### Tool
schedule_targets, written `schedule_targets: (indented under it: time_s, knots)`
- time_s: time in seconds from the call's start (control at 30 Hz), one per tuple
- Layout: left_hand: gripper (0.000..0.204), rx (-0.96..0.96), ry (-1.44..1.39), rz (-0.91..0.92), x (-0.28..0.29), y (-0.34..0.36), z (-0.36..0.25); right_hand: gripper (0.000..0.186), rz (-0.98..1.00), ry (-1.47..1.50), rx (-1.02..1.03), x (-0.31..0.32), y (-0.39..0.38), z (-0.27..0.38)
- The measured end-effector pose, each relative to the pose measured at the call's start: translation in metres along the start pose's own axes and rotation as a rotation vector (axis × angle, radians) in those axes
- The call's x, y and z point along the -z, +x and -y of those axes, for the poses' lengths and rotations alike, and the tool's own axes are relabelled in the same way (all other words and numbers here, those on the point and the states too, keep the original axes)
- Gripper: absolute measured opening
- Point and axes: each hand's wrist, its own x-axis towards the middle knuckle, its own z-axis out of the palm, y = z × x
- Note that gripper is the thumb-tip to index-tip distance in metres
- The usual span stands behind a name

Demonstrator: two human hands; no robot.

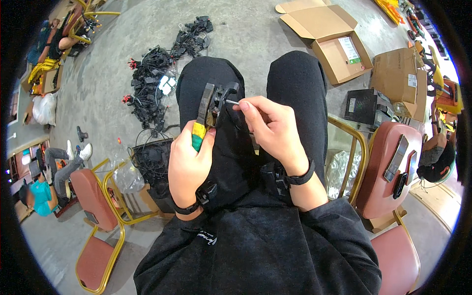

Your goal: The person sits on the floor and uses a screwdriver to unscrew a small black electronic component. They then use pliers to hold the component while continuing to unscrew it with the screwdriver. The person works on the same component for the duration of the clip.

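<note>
left hand [188, 164] clamps crimper [205, 110] handles; right hand [272, 129] pinches wire [232, 102] at its head — judgement: seat wire straight, fully in, before squeezing — keep tool steady over lap.

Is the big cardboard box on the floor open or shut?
Open: the cardboard box has its flaps spread outward, and its inside shows a flat white-and-green sheet.

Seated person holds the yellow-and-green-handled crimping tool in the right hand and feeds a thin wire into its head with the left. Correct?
Not quite: the hands are swapped. In the head view, the left hand grips the crimping tool and the right hand pinches the thin wire at its head.
</note>
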Motion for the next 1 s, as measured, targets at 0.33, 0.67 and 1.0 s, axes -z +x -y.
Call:
schedule_targets:
  time_s: [0.33,0.67,1.0]
  knots:
    - [0.028,0.030,-0.041,-0.022,-0.001,-0.001,-0.001,0.013,-0.031,-0.226,0.302,0.004,0.005,0.001]
    - [0.012,0.039,0.000,-0.015,-0.001,0.000,0.009,0.021,-0.124,-0.340,0.477,-0.001,0.006,0.000]
    - [0.021,0.042,-0.039,-0.019,0.000,0.001,0.005,0.029,-0.078,-0.434,0.564,0.003,0.008,0.000]
